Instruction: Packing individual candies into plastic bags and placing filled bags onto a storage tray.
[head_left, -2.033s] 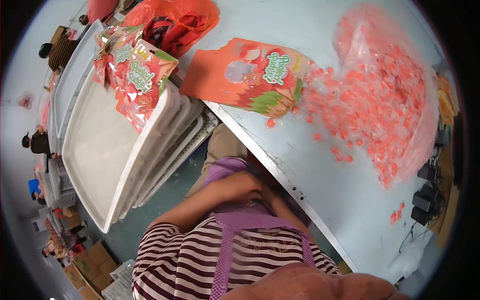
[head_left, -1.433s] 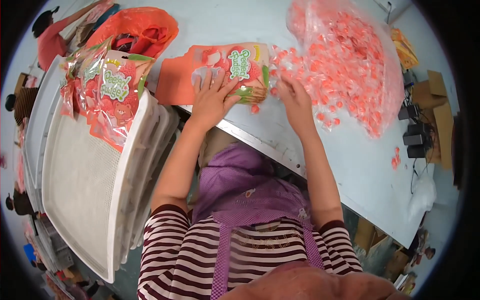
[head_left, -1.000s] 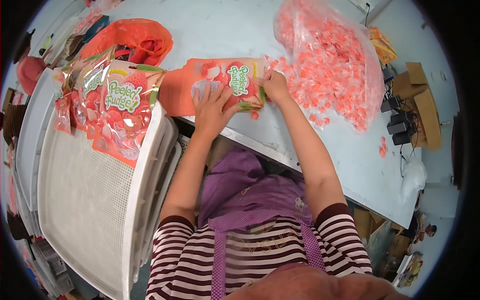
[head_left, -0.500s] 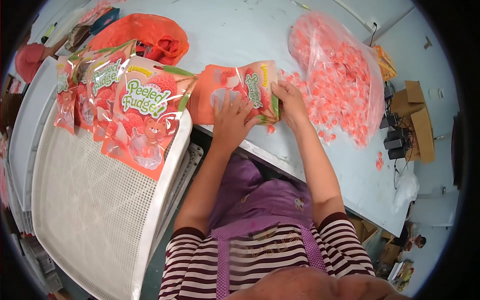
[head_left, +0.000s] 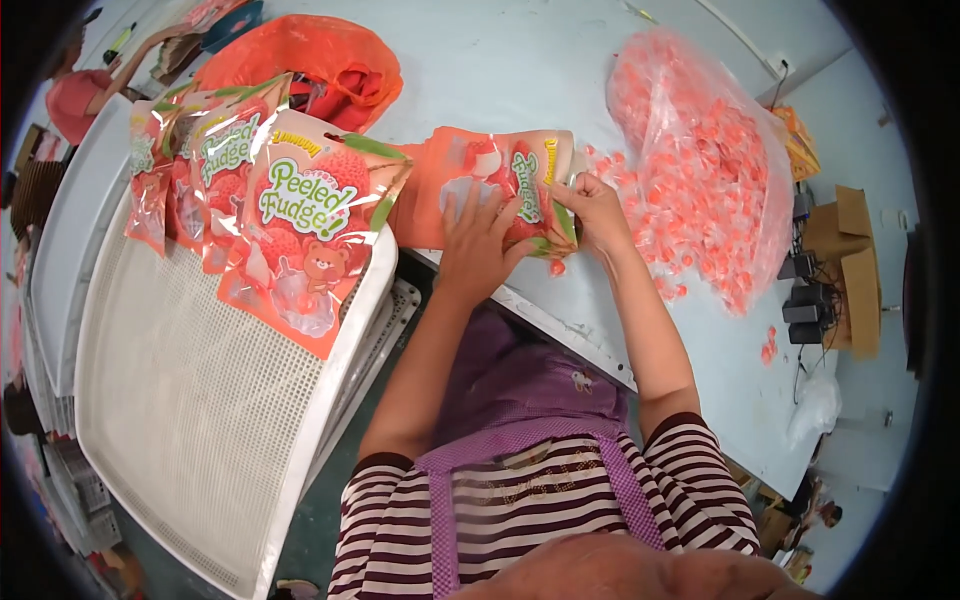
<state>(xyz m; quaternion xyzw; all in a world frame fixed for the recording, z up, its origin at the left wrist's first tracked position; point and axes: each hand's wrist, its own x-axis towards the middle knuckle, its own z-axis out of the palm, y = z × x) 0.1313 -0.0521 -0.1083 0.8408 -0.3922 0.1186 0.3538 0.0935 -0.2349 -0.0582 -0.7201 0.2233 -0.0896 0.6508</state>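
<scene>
Pressing flat, left hand steadies the orange pouch at the table edge; right hand pinches its end.

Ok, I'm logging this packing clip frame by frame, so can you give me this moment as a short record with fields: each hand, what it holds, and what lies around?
left hand: flat on the orange pouch, pressing it to the table
right hand: fingers pinching the pouch's end nearest the candies
pouch: lying on the table edge
right of pouch: clear bag of pink wrapped candies, some loose beside it
left of pouch: filled pouches overlapping on a white mesh tray
behind: orange plastic bag
</scene>
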